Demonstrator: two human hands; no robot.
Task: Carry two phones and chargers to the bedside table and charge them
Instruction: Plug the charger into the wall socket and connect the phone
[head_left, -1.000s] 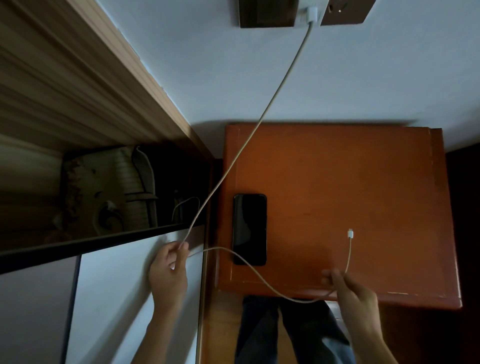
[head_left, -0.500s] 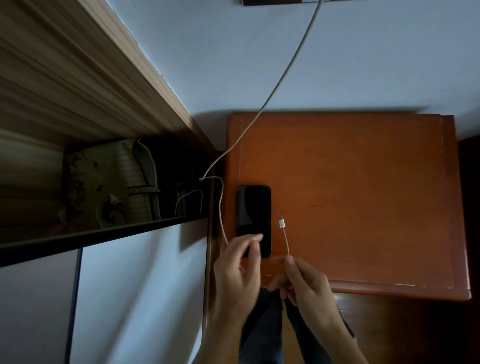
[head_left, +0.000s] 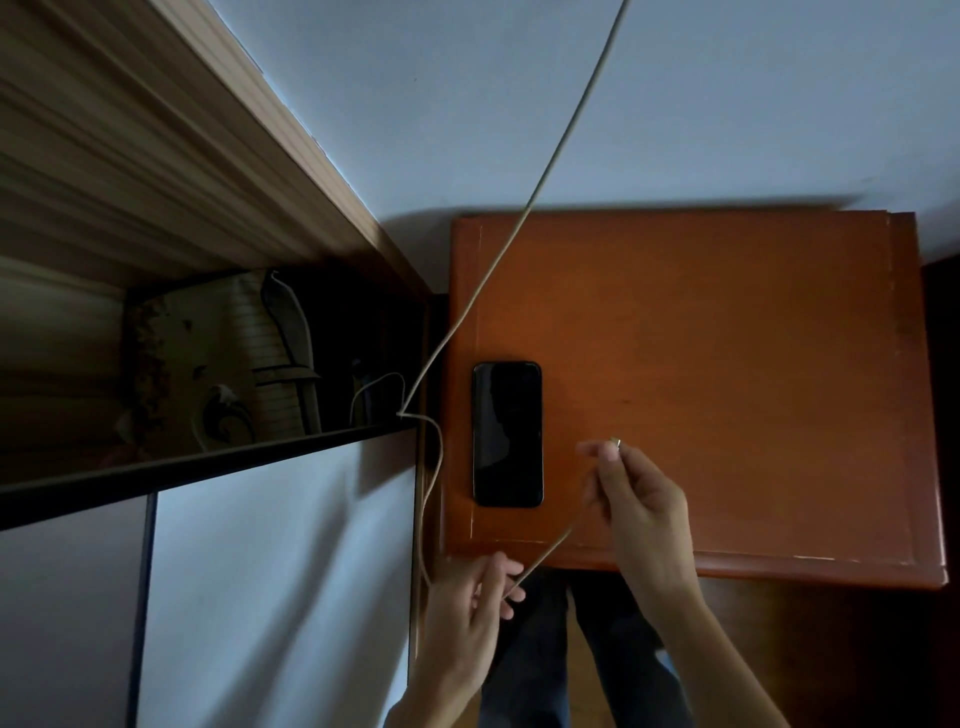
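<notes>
The orange-brown bedside bench (head_left: 727, 364) carries only one phone (head_left: 507, 434), lying flat and face up with a dark screen, just to the left of the right hand's fingers (head_left: 605, 453) and beyond the left hand; a second phone and a second charger are nowhere in view, so by my reading roughly half the job is still untouched. The one charging cable (head_left: 561, 145) runs down from above the top edge of the view, where its plug is out of sight, crosses the bench's left corner, kinks by the dark shelf edge (head_left: 208, 462) to the left of both hands, then loops down and back up through the hands. The right hand (head_left: 641, 514) is pinched on the cable's free end, with the small connector (head_left: 616, 442) poking out past the fingertips, near the phone's lower right side but not touching it. The left hand (head_left: 467, 618) sits at the bench's front edge with the cable running between its loosely curled fingers, guiding the slack, not clenching it. What remains for this phone, I judge, is to bring the connector to its bottom port and seat it; the screen shows no sign of charging
</notes>
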